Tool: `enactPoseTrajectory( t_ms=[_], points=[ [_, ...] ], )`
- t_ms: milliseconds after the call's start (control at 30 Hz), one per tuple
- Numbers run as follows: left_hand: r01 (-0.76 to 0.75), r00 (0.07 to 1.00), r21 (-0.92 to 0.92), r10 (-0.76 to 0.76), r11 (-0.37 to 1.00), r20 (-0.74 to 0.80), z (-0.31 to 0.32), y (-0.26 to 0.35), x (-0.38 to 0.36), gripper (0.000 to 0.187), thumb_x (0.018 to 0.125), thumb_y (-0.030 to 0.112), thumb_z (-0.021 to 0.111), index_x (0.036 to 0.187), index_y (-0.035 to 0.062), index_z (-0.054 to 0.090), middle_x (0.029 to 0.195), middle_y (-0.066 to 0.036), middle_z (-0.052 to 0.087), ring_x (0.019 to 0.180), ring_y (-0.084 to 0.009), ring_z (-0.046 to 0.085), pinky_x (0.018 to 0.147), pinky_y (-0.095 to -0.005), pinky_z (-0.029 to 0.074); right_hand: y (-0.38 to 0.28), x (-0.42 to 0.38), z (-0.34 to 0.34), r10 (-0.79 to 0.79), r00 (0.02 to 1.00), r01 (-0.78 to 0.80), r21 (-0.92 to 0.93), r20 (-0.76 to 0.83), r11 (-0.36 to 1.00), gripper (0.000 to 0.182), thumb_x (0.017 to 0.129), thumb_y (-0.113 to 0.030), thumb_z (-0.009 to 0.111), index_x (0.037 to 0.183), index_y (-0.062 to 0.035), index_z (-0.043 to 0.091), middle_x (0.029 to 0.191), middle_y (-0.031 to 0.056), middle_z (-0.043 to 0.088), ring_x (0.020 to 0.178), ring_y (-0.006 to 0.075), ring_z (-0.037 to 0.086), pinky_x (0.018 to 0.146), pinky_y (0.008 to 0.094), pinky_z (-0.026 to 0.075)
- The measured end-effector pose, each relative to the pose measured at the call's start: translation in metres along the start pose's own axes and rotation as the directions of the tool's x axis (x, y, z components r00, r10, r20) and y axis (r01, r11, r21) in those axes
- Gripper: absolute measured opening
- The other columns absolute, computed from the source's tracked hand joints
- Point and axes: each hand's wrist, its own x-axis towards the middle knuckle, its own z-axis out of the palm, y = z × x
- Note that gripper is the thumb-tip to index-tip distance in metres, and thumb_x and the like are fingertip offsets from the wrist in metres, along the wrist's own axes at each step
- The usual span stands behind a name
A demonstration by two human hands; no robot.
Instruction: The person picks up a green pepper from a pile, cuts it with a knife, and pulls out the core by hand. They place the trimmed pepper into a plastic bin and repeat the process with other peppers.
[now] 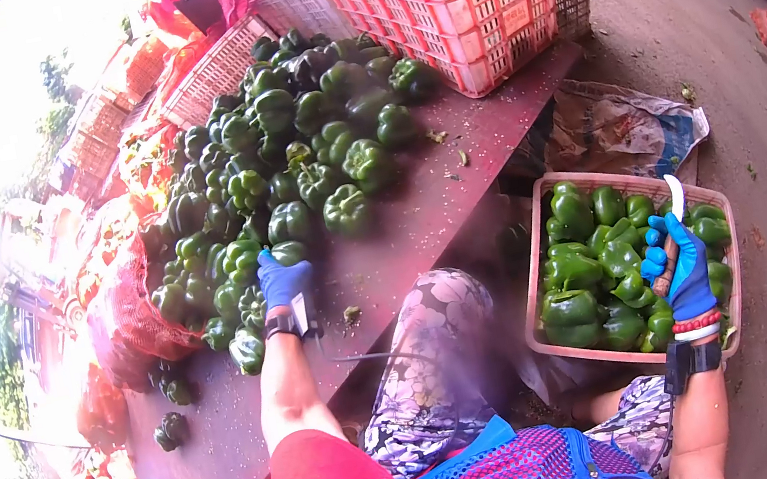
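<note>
Our left hand (285, 281) at the heaped green bell peppers (289, 223) along the desk's (421, 223) far-left side, fingers curled on one, our right hand (680, 266) gripping a curved knife (672, 242) above the crate (534, 306).

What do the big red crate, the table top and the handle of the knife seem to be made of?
Red crate: plastic, slightly shiny, by its moulded lattice walls. Table top: smooth dark-red sheet with a soft sheen, perhaps painted metal or coated board. Knife handle: probably wood, matt brown.
</note>
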Motion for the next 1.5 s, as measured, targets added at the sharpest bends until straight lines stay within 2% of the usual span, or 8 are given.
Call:
enactPoseTrajectory(
  t_ms=[100, 233, 333, 467, 667, 933, 1167, 1500],
  points=[
    [0.259, 0.934, -0.778, 0.056, 0.572, 0.352, 0.001, 0.01, -0.014, 0.059, 0.083, 0.013, 0.076, 0.134, 0.0122, 0.045, 0.114, -0.008, 0.062, 0.102, -0.0241, 0.066, 0.075, -0.0494, 0.063, 0.011, -0.001, 0.002, -0.121, 0.992, 0.123, -0.155, 0.027, 0.98, 0.022, 0.1, -0.03, 0.063, 0.105, -0.0085, 0.064, 0.081, 0.0029, 0.06, 0.052, 0.0097, 0.048, 0.045, 0.026, 0.039],
    [0.283, 0.659, -0.842, 0.545, 0.459, 0.519, -0.018, 0.132, -0.1, 0.05, 0.088, 0.008, 0.067, 0.134, 0.0062, 0.045, 0.122, -0.011, 0.06, 0.109, -0.0272, 0.065, 0.085, -0.0516, 0.061, 0.031, -0.023, 0.058, -0.175, 0.968, 0.238, -0.418, 0.182, 0.877, 0.033, 0.092, -0.009, 0.067, 0.124, -0.0045, 0.064, 0.078, 0.0009, 0.063, 0.054, 0.0049, 0.051, 0.048, 0.021, 0.042],
    [0.363, 0.467, -0.82, 0.675, 0.443, 0.571, 0.002, 0.208, -0.155, 0.052, 0.087, 0.007, 0.066, 0.135, 0.0017, 0.048, 0.124, -0.013, 0.062, 0.112, -0.0282, 0.066, 0.09, -0.0481, 0.059, 0.051, -0.031, 0.087, -0.46, 0.726, 0.667, -0.686, 0.511, 0.291, 0.059, 0.085, -0.012, 0.074, 0.139, -0.0024, 0.054, 0.081, 0.0113, 0.069, 0.061, 0.0148, 0.06, 0.06, 0.0326, 0.051],
    [0.222, 0.325, -0.774, 0.703, 0.593, 0.632, 0.034, 0.285, -0.219, 0.06, 0.077, 0.009, 0.08, 0.129, 0.0004, 0.051, 0.116, -0.009, 0.066, 0.103, -0.0178, 0.065, 0.092, -0.0326, 0.055, 0.058, -0.031, 0.089, -0.4, 0.837, 0.465, -0.87, 0.373, 0.162, 0.082, 0.088, -0.02, 0.068, 0.154, 0.0001, 0.024, 0.082, 0.0275, 0.067, 0.073, 0.0454, 0.066, 0.067, 0.0526, 0.052],
    [0.253, 0.155, -0.706, 0.693, 0.662, 0.704, 0.064, 0.329, -0.251, 0.066, 0.071, 0.009, 0.083, 0.127, -0.0007, 0.048, 0.118, -0.011, 0.064, 0.105, -0.0193, 0.064, 0.092, -0.0335, 0.055, 0.056, -0.009, 0.034, -0.398, 0.861, 0.333, -0.943, 0.317, -0.032, 0.095, 0.082, -0.015, 0.064, 0.156, 0.0056, 0.007, 0.082, 0.0308, 0.066, 0.071, 0.0472, 0.066, 0.069, 0.056, 0.051],
    [0.008, 0.316, -0.811, 0.768, 0.585, 0.557, 0.096, 0.335, -0.282, 0.065, 0.072, 0.007, 0.08, 0.128, -0.0001, 0.047, 0.117, -0.012, 0.064, 0.103, -0.0186, 0.065, 0.088, -0.0323, 0.057, 0.06, 0.007, 0.001, -0.375, 0.915, 0.194, -0.978, 0.151, 0.079, 0.099, 0.081, -0.012, 0.063, 0.157, 0.0018, 0.001, 0.089, 0.0307, 0.067, 0.082, 0.0469, 0.067, 0.076, 0.0557, 0.051],
    [0.401, 0.333, -0.782, 0.72, 0.477, 0.609, 0.089, 0.322, -0.216, 0.05, 0.083, 0.016, 0.065, 0.13, 0.002, 0.055, 0.117, -0.013, 0.065, 0.1, -0.0239, 0.068, 0.083, -0.037, 0.06, 0.078, 0.016, -0.052, -0.4, 0.913, 0.156, -0.975, 0.08, 0.16, 0.078, 0.087, -0.019, 0.065, 0.155, -0.0066, 0.029, 0.103, 0.027, 0.069, 0.095, 0.043, 0.067, 0.085, 0.0503, 0.053],
    [0.148, -0.021, -0.702, 0.712, 0.696, 0.702, 0.087, 0.322, -0.263, 0.069, 0.067, 0.005, 0.079, 0.129, 0.0023, 0.049, 0.115, -0.008, 0.06, 0.103, -0.0158, 0.059, 0.088, -0.0312, 0.053, 0.033, -0.002, 0.01, -0.354, 0.83, 0.548, -0.75, 0.431, 0.371, 0.079, 0.074, -0.032, 0.086, 0.141, -0.009, 0.052, 0.129, 0.0139, 0.065, 0.117, 0.0226, 0.063, 0.102, 0.036, 0.048]
  ],
)
